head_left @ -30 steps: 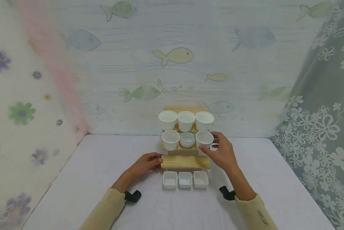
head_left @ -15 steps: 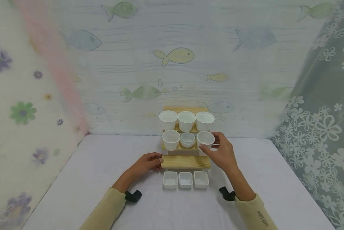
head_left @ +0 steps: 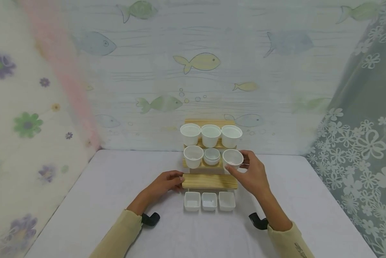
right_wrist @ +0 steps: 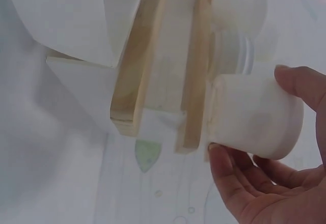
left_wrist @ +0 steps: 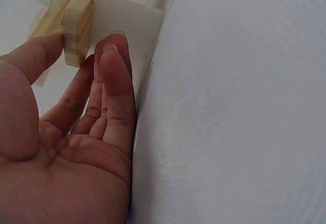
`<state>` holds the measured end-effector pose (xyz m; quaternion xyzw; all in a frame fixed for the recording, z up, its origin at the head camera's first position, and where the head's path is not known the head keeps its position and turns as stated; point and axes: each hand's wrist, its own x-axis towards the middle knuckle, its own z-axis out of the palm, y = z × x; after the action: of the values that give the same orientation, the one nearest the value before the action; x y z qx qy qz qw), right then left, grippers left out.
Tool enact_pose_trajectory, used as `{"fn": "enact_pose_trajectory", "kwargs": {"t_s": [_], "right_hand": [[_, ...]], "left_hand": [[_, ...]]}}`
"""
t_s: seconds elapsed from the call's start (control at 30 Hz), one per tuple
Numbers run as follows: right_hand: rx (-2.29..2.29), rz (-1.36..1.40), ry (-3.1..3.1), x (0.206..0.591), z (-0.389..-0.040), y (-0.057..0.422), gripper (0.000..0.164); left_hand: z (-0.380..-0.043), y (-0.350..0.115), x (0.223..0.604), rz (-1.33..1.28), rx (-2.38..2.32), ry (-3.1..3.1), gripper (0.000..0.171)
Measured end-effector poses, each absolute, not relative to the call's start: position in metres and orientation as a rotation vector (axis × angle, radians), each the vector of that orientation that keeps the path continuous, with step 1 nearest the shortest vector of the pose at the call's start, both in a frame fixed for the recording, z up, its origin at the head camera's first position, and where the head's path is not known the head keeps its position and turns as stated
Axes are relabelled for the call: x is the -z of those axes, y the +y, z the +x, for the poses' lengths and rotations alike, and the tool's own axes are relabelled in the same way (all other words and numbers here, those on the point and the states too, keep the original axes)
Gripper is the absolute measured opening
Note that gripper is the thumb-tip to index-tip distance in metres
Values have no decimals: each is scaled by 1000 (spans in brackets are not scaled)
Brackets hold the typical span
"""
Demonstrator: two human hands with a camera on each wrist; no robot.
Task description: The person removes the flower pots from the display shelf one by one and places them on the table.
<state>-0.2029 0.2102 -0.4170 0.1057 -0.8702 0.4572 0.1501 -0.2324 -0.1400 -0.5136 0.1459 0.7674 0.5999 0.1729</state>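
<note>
Cannot follow every finger of the right hand (head_left: 252,176) in the head view: partly lost behind the held cup (head_left: 232,157). Even from the right wrist view, cannot tell contact from a narrow gap between cup base and shelf (right_wrist: 191,102). In the head view, cannot fully see the fingers of the left hand (head_left: 164,183), partly hidden by the end of the wooden board (head_left: 210,181); in the left wrist view, lose the palm at the edges. Cannot identify the tiny specks in the middle square dish (head_left: 209,208). Cannot read the blurred lettering on the right sleeve (head_left: 286,239), cropped at the bottom.
</note>
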Motion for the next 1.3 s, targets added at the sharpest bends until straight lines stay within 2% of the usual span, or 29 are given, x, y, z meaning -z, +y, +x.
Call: {"fn": "enact_pose_trajectory", "kwargs": {"t_s": [0.8,1.3], "right_hand": [[-1344,487,-2449,406,-168,193,70],[-1321,522,-2497,414,-146,213,67]], "left_hand": [[-228,-139,510,423,-1715,2174,42],[-213,-133,509,400,-1719,2201,43]]}}
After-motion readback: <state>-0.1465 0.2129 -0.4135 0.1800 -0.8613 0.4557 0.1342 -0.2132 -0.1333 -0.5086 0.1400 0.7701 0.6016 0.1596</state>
